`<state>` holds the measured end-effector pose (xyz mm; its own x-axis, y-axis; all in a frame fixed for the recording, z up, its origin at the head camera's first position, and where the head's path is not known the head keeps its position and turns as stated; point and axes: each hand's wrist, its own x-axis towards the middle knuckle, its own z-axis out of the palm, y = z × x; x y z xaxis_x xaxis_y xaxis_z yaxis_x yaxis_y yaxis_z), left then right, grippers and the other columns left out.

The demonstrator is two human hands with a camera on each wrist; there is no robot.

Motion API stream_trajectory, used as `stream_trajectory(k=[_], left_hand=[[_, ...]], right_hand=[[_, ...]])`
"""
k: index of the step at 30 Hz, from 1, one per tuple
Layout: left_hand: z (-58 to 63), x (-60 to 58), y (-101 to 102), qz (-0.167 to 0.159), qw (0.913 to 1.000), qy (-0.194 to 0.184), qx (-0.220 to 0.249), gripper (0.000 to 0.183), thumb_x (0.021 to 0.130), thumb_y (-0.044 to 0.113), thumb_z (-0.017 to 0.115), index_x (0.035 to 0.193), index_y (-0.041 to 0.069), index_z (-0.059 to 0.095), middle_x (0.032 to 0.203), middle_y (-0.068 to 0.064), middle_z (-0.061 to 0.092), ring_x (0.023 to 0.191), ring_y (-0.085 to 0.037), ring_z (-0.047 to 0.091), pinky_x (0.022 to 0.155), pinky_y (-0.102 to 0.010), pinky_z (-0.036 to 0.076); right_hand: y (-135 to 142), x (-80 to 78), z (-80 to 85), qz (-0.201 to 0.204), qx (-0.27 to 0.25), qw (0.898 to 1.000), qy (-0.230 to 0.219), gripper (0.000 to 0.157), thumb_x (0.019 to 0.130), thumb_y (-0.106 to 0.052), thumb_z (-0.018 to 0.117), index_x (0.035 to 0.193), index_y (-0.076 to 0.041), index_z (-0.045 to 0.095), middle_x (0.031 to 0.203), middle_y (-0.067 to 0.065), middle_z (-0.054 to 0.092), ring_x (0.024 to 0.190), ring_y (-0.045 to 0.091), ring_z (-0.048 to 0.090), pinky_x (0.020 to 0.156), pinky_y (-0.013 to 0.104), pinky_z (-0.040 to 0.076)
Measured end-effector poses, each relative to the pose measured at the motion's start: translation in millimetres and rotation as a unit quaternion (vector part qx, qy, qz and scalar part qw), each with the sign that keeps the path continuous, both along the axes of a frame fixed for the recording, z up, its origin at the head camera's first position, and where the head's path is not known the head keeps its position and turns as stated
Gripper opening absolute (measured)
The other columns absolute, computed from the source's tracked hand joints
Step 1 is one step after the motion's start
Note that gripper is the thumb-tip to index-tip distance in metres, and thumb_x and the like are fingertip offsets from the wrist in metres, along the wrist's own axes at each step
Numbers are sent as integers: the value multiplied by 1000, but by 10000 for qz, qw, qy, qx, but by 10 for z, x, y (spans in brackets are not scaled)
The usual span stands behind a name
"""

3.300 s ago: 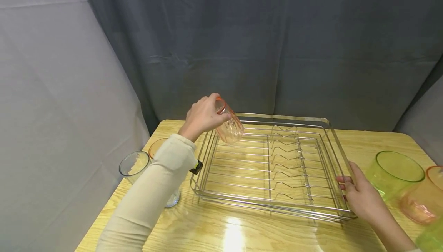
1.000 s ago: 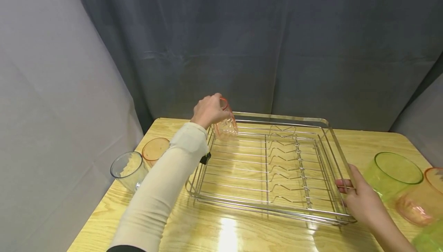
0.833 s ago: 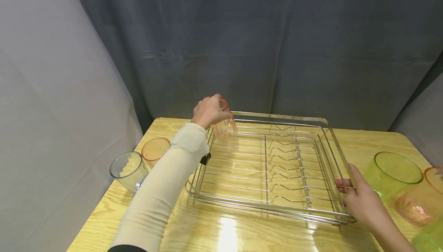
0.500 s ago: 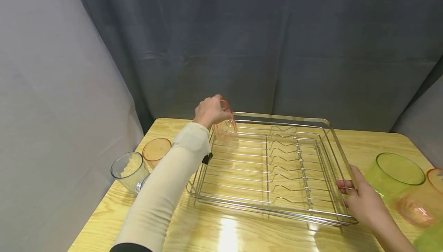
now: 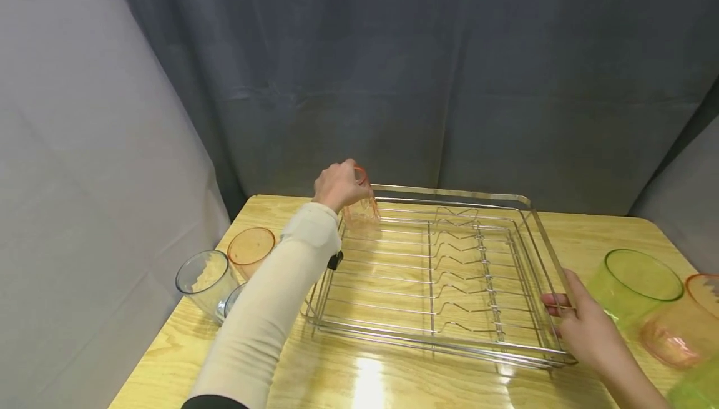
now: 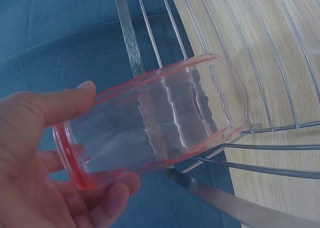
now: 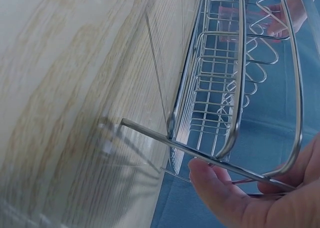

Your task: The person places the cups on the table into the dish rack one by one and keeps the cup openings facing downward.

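Note:
My left hand [image 5: 339, 185] holds a clear tumbler [image 5: 362, 209] with an orange-red rim at the back left corner of a wire dish rack [image 5: 460, 195]. In the left wrist view, thumb and fingers curl round the rim end of the tumbler [image 6: 165, 113], and its base points down among the rack's wires. My right hand [image 5: 590, 328] grips the rack's right side near the front corner. The right wrist view shows its thumb and fingers round the end wires, close to a rack leg [image 7: 145, 130].
Left of the rack stand a clear glass mug [image 5: 205, 290] with a blue rim and an orange cup [image 5: 251, 250], partly behind the sleeve. A green cup [image 5: 635, 284] and an orange one [image 5: 674, 337] stand at the right, with more green at the frame edge. A dark curtain [image 5: 393, 84] hangs behind the table.
Since the earliest frame, the left hand has brought the tumbler back and left to the rack corner and turned it from tilted to nearly upright. The right hand keeps its grip on the rack.

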<state>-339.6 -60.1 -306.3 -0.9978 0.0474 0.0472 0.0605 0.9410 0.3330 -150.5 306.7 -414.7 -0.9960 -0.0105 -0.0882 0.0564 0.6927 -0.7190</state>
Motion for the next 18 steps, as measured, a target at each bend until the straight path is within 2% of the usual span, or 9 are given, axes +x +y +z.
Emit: stream_trajectory(k=[4, 9, 18], left_hand=[[-10, 3, 4, 17, 10000, -2, -50, 56, 84, 42, 75, 130, 16, 56, 116, -7, 68, 104, -29, 65, 87, -44, 56], [-11, -2, 14, 60, 9999, 23, -109, 60, 84, 42, 75, 134, 15, 54, 118, -8, 67, 105, -29, 65, 88, -44, 56], [-23, -22, 13, -12, 9998, 19, -178, 54, 84, 43, 75, 128, 16, 57, 115, -7, 67, 105, -29, 65, 88, -45, 56]], right_hand=[[-18, -2, 0, -5, 5, 10000, -26, 76, 88, 13, 26, 154, 7, -13, 136, 41, 46, 113, 44, 55, 67, 26, 56], [-34, -4, 16, 6, 1, 10000, -33, 80, 86, 14, 29, 154, 7, -13, 136, 40, 46, 113, 42, 54, 67, 26, 56], [-63, -12, 28, -16, -23, 10000, -69, 73, 93, 10, 27, 154, 7, -13, 138, 39, 46, 113, 40, 54, 68, 26, 56]])
